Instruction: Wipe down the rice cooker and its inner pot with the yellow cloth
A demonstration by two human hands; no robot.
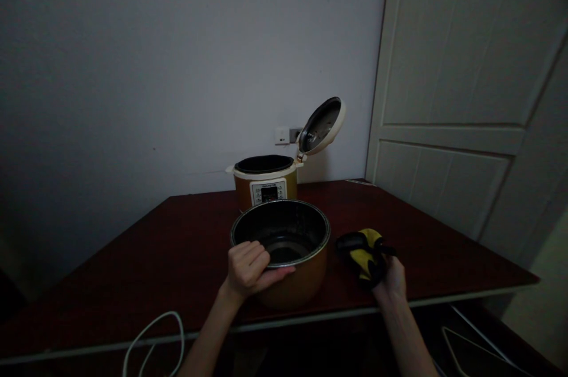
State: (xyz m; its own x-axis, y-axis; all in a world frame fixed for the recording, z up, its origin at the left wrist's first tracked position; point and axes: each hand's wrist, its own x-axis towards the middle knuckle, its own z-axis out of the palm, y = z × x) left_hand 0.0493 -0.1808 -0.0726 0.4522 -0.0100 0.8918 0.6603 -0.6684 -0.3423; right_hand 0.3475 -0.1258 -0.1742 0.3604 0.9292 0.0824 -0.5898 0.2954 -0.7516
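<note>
A round inner pot (306,229) with a dark non-stick inside and an orange-brown outside stands on the dark red table (133,258) near its front edge. My left hand (251,267) grips the pot's near rim, thumb along the edge and fingers curled over it. To the right of the pot, my right hand (393,279) is closed on a yellow and black cloth or sponge (366,253) that rests on the table. Behind the pot stands an orange rice cooker (266,184) with a control panel, its lid (320,126) swung up and open.
A white cable (153,335) loops over the table's front edge at the left. A wall socket (284,135) sits behind the cooker. A white panelled door (465,99) stands at the right. The room is dim.
</note>
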